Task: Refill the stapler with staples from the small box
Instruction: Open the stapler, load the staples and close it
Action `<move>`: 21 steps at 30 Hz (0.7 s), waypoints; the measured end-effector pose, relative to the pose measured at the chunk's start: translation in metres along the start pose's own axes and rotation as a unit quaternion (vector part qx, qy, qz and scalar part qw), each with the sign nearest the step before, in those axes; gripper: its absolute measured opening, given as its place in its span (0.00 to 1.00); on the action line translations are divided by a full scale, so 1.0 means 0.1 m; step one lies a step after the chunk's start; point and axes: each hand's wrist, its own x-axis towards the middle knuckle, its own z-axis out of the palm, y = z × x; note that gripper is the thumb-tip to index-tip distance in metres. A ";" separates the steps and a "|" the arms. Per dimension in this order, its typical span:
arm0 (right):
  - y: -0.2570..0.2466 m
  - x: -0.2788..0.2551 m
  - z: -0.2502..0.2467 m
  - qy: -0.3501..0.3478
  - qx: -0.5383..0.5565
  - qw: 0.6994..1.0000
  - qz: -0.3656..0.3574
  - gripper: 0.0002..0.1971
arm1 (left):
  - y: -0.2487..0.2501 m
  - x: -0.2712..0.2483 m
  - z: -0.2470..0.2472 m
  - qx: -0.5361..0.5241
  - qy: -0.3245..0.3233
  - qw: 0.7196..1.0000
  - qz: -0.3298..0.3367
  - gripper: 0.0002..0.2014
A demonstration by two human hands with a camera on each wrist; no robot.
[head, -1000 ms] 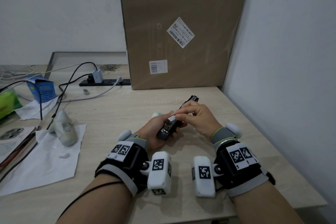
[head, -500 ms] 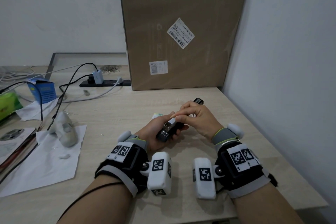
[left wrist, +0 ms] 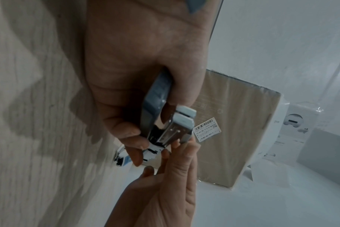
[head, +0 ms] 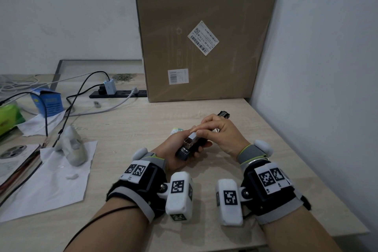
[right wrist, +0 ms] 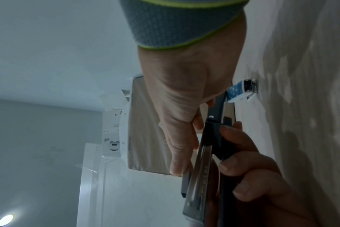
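Observation:
My left hand [head: 173,146] grips a black stapler [head: 184,154] from below, just above the table; its far end points away to the right. In the left wrist view the stapler [left wrist: 155,98] lies across the palm with its metal channel open. My right hand [head: 212,132] reaches over the top, index finger stretched out, and pinches a silvery staple strip [head: 192,136] at the near end of the channel. The strip [left wrist: 184,121] sits at the mouth of the channel. A small blue-and-white staple box [right wrist: 241,90] lies on the table behind my left hand [left wrist: 130,61].
A tall cardboard box [head: 204,37] leans against the back wall. A white wall [head: 317,88] closes the right side. To the left are a power strip [head: 118,94] with cables, a blue carton [head: 48,101] and a grey lump [head: 71,149] on white paper.
Both hands and the stapler have drifted slightly to the right. The grips look the same.

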 end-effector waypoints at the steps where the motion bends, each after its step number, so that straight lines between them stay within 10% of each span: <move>1: 0.00 0.00 0.00 -0.001 -0.001 1.000 -0.002 0.09 | 0.00 0.00 0.00 0.001 0.000 1.000 0.000 0.16; 21: 0.09 0.02 -0.02 -0.004 -0.079 0.997 -0.009 0.13 | -0.01 0.01 0.01 -0.017 0.028 0.998 0.060 0.13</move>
